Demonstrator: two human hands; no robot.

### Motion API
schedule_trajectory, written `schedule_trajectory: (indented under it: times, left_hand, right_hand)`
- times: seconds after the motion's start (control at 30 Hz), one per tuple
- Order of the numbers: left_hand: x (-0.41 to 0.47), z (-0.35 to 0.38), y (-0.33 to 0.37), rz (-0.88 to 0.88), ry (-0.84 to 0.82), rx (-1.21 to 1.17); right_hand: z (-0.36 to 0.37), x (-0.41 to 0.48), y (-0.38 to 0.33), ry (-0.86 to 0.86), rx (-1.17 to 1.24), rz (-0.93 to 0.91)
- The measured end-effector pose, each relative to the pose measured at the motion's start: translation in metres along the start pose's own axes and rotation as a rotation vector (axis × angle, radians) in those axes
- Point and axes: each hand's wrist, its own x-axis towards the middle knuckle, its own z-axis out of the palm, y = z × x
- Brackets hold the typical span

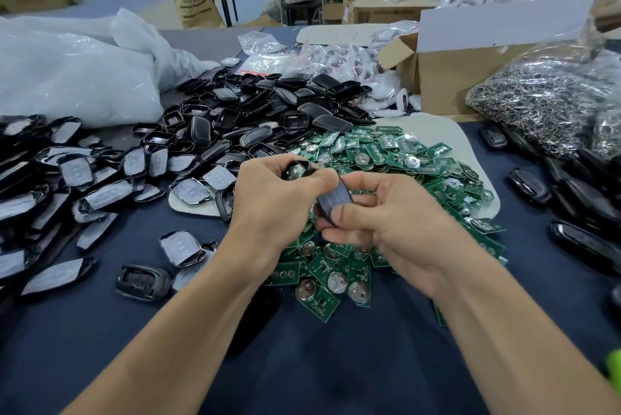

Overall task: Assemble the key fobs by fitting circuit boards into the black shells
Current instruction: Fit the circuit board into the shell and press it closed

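My left hand grips a black shell half whose open side shows a round silver battery inside. My right hand pinches a second black shell half, tilted on edge, just right of the first and close against it. Both hands hover over a heap of green circuit boards with coin cells. A pile of empty black shells lies behind the hands. Shell halves with grey button pads are spread at the left.
Finished black fobs line the right side of the dark blue table. A bag of metal key rings and a cardboard box stand at the back right. A large white plastic bag fills the back left. Another person's arm shows at top right.
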Motion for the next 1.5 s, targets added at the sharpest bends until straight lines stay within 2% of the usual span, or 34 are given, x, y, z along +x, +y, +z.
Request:
schedule_trajectory:
  times: [0.1, 0.17, 0.27, 0.4, 0.47, 0.63, 0.77, 0.9, 1.0, 1.13, 1.33, 1.5]
  left_hand:
    - [0.001, -0.009, 0.008, -0.161, -0.219, -0.189]
    - [0.001, -0.013, 0.011, -0.230, -0.307, -0.255]
    - [0.001, -0.014, 0.009, -0.199, -0.383, -0.246]
    - [0.001, -0.015, 0.007, -0.161, -0.431, -0.260]
    - [0.000, -0.015, 0.008, -0.170, -0.412, -0.305]
    - [0.004, -0.018, 0.006, -0.336, -0.266, -0.414]
    - [0.008, -0.015, 0.002, -0.324, -0.172, -0.437]
    - [0.006, -0.013, 0.002, -0.307, -0.121, -0.333]
    - [0.004, -0.011, 0.005, -0.267, -0.167, -0.193]
    - [0.001, -0.009, 0.008, -0.251, -0.191, -0.156]
    - [0.004, -0.011, 0.005, -0.187, -0.025, -0.174]
    - [0.004, -0.010, 0.005, -0.126, -0.016, -0.153]
  right_hand:
    - [-0.009, -0.002, -0.005, -0.155, 0.321, 0.146]
    - [-0.011, -0.003, -0.006, -0.223, 0.363, 0.177]
    - [-0.007, -0.002, -0.002, -0.294, 0.375, 0.157]
    - [-0.005, -0.003, -0.001, -0.304, 0.426, 0.127]
    - [-0.004, -0.003, -0.001, -0.292, 0.452, 0.128]
    - [-0.004, -0.004, -0.003, -0.209, 0.534, 0.095]
    - [-0.008, -0.001, -0.004, -0.105, 0.605, 0.053]
    - [-0.008, -0.001, -0.004, -0.073, 0.645, 0.034]
    - [-0.006, -0.001, -0.004, -0.025, 0.623, 0.020]
    - [-0.008, -0.001, -0.006, 0.037, 0.607, 0.016]
    - [-0.011, 0.003, -0.005, 0.166, 0.370, -0.047]
    - [-0.010, 0.005, -0.003, 0.168, 0.293, -0.060]
